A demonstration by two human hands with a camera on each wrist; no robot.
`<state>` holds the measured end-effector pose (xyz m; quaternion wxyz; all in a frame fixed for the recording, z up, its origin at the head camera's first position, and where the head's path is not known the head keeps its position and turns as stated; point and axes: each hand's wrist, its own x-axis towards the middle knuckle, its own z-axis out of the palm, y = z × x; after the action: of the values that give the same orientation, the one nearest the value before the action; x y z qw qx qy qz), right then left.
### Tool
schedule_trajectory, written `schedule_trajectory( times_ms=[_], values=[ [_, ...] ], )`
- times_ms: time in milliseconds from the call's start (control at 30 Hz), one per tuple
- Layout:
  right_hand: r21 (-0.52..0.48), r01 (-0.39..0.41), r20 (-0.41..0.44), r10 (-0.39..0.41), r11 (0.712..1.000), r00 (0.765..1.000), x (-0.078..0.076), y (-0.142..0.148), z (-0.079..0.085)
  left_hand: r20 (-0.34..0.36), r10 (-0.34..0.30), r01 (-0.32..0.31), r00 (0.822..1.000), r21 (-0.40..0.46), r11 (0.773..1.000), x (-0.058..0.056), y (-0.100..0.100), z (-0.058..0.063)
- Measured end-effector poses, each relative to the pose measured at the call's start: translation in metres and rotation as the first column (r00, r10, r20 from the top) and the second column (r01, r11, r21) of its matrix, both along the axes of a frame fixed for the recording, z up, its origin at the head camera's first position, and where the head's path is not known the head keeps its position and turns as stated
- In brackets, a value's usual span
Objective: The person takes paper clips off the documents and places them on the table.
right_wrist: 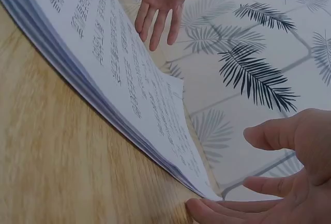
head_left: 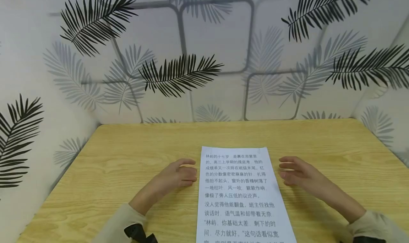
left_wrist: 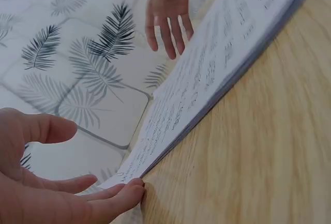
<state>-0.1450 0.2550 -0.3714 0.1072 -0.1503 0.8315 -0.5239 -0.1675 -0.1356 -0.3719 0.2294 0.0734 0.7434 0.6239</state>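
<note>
A stack of white paper [head_left: 236, 196] printed with Chinese text lies on the wooden table, its lower end cut off by the head view's bottom edge. Just left of its upper part is my left hand [head_left: 169, 181], fingers loosely bent toward the sheets and holding nothing. My right hand [head_left: 306, 181] mirrors it on the other side, likewise holding nothing, with a small gap to the paper. Several layered sheets show along the side of the stack [right_wrist: 103, 105] in the right wrist view. Thumb and fingers stand apart on both hands in the wrist views.
The light wooden table [head_left: 134, 143] extends to both sides and behind the stack. Beyond its back edge rises a pale wall [head_left: 217, 33] with dark and grey leaf patterns. Dark straps [head_left: 138, 232] sit over the beige sleeves [head_left: 119, 223].
</note>
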Motion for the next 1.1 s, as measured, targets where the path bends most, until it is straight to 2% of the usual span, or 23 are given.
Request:
schedule_trajectory(
  times_ms=[67, 200, 300, 400, 533, 667, 800, 933, 1100],
  values=[
    [-0.073, 0.002, 0.067, 0.003, 0.997, 0.998, 0.0, -0.001, 0.0, 0.076, -0.014, 0.006, 0.997, 0.105, 0.994, -0.002, -0.001, -0.001],
    [-0.155, 0.035, 0.191, -0.005, 0.987, 0.982, 0.0, -0.002, 0.0, 0.169, -0.036, -0.006, 0.985, 0.24, 0.971, -0.002, -0.001, -0.001],
    [-0.219, 0.07, 0.255, -0.012, 0.973, 0.967, 0.0, 0.0, -0.002, 0.223, -0.034, -0.035, 0.974, 0.301, 0.953, 0.001, -0.001, 0.001],
    [-0.29, 0.097, 0.307, -0.004, 0.952, 0.952, -0.001, 0.003, -0.004, 0.254, -0.037, -0.047, 0.967, 0.317, 0.947, 0.002, 0.002, 0.001],
    [-0.319, 0.101, 0.355, 0.02, 0.942, 0.935, -0.004, 0.005, -0.008, 0.255, -0.062, -0.012, 0.965, 0.278, 0.96, 0.002, 0.009, -0.005],
    [-0.29, 0.06, 0.373, 0.055, 0.955, 0.926, -0.006, 0.005, -0.013, 0.176, -0.116, 0.083, 0.978, 0.185, 0.979, 0.003, 0.014, -0.014],
    [-0.235, 0.01, 0.383, 0.083, 0.972, 0.92, -0.006, 0.001, -0.015, 0.105, -0.153, 0.143, 0.983, 0.098, 0.985, 0.007, 0.014, -0.015],
    [-0.182, -0.019, 0.367, 0.085, 0.983, 0.926, -0.004, -0.005, -0.014, 0.072, -0.141, 0.138, 0.987, 0.04, 0.99, 0.009, 0.017, -0.012],
    [-0.112, -0.002, 0.321, 0.038, 0.994, 0.946, -0.001, -0.01, -0.011, 0.012, -0.092, 0.092, 0.996, 0.002, 0.996, 0.009, 0.019, -0.008]
  ],
)
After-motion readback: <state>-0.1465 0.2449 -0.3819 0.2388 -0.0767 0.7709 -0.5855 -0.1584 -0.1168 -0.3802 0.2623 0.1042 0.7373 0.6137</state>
